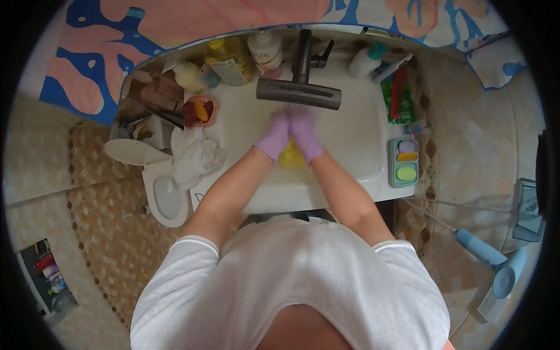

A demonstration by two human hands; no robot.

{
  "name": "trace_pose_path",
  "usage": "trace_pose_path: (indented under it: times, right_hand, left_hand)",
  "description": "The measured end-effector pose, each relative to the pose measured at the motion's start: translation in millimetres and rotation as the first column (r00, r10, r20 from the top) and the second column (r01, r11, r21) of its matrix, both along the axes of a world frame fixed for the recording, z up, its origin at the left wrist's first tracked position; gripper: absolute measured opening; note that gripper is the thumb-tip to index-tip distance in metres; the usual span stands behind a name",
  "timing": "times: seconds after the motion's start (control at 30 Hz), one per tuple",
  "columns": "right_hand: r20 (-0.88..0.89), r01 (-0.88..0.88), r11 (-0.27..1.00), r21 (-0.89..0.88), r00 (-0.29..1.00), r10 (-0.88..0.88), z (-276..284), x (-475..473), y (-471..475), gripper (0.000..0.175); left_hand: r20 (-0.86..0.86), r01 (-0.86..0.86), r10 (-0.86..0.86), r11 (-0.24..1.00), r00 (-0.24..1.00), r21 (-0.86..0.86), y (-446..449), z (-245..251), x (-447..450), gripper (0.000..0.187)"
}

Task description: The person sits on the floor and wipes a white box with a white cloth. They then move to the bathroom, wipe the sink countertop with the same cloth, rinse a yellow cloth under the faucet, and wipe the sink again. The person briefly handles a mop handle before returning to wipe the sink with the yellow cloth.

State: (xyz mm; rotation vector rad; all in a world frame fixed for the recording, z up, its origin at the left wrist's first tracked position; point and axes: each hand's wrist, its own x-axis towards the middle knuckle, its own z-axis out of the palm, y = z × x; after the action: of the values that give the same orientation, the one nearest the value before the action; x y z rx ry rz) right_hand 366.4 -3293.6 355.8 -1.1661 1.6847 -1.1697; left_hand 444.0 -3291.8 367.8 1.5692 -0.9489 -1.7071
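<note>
My left hand (276, 132) and my right hand (304, 130), both in lilac gloves, meet side by side over the white washbasin (354, 131). Their fingertips are blurred beneath the wide dark-grey spout of the faucet (299, 92), where water seems to run down onto them. Whether anything is held between the fingers cannot be seen. A yellow thing (292, 155), perhaps a cloth, lies in the basin below and between my wrists, partly covered by the gloves.
Pump and detergent bottles (229, 61) line the back left, beside a pink cup (209, 114) and a crumpled white cloth (197, 153). At right are a soap dish (403, 168) and a red comb (397, 92). A toilet (168, 197) stands left; a blue hair dryer (485, 249) hangs right.
</note>
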Motion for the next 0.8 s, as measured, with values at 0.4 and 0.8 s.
trace_pose_path:
  times: [0.4,0.8]
  right_hand:
    - [-0.234,-0.062,0.997,-0.036,0.971,0.052,-12.8,-0.3,9.7,0.03]
    - [0.221,-0.591,0.765,0.257,0.806,0.549,120.2,-83.1,9.3,0.042]
  left_hand:
    - [-0.487,-0.246,0.386,0.912,0.783,0.329,11.5,16.1,4.1,0.03]
    - [-0.243,0.172,-0.165,0.985,0.956,0.009,-5.2,76.1,60.3,0.035]
